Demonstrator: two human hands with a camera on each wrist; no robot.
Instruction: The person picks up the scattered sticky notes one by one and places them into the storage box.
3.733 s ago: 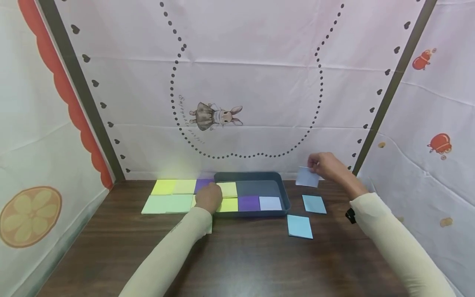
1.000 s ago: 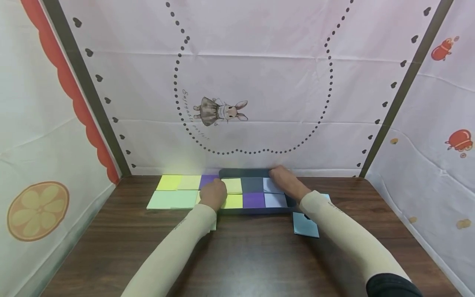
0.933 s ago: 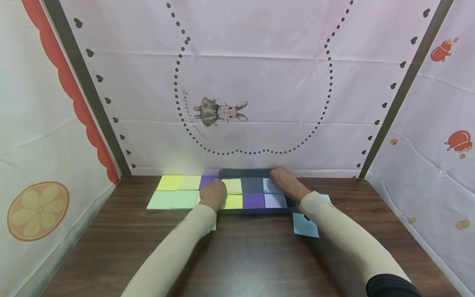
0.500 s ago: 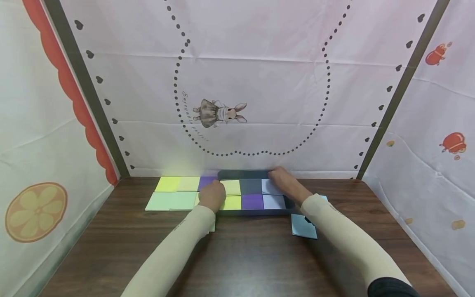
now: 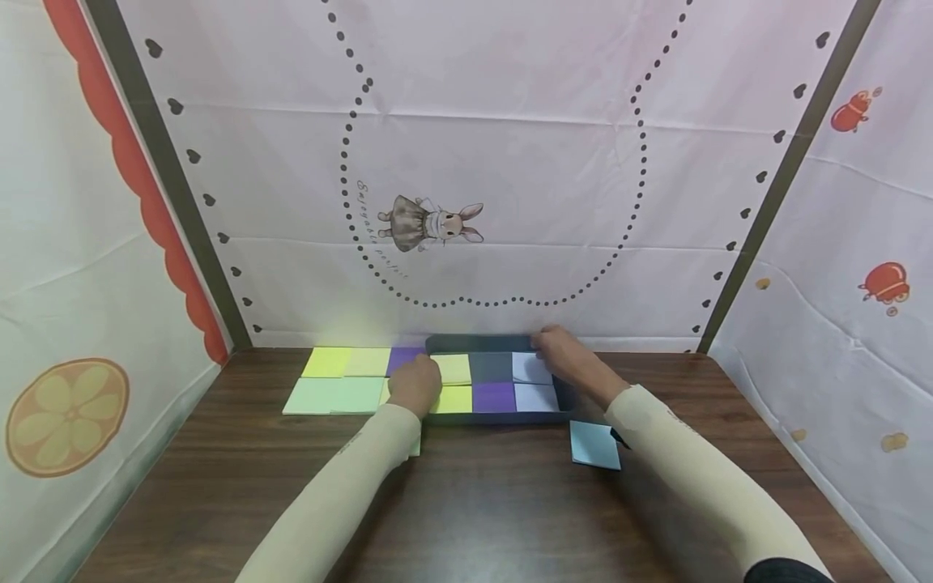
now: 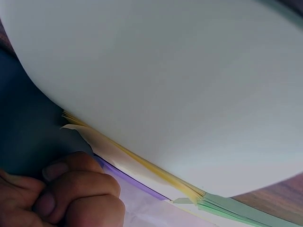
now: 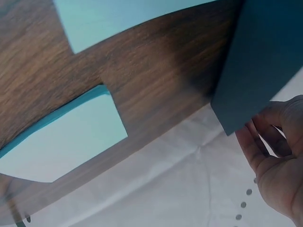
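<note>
In the tray's far-right slot: a lavender note (image 5: 526, 368) now lies here. A few seconds ago the right hand held it in the air, right of the tray, and this slot was bare.
Right hand (image 5: 564, 356): rests over that note by the tray's far rim. Grip is loose, fingers (image 7: 265, 142) near straight, holding nothing. It has hardly moved in the last second.
Left hand (image 5: 414, 387): same spot as before, on the tray's left end. Fingers (image 6: 71, 189) are curled, but I cannot tell if the grip pinches anything.
What it means: this note looks placed, and the fill is close to done.
Tray (image 5: 503, 343): 1, dark blue, at the back middle of the worktop (image 5: 474, 502).
Notes in tray: 5.
- yellow notes (image 5: 453, 398): 2, left column
- purple note (image 5: 494, 397): 1, near middle
- lavender: 2, right column, counting the new one
Bare slot (image 5: 490, 366): 1, far middle.
Pads left of tray: 5, touching in two rows.
- yellow pads (image 5: 325, 362): 2, far row
- purple pad (image 5: 403, 358): 1, far row, against the tray
- mint pads (image 5: 309, 397): 2, near row
Blue pads (image 5: 594, 444): 2 on the worktop right of the tray. The right wrist view shows both; in the head view the forearm hides one.
</note>
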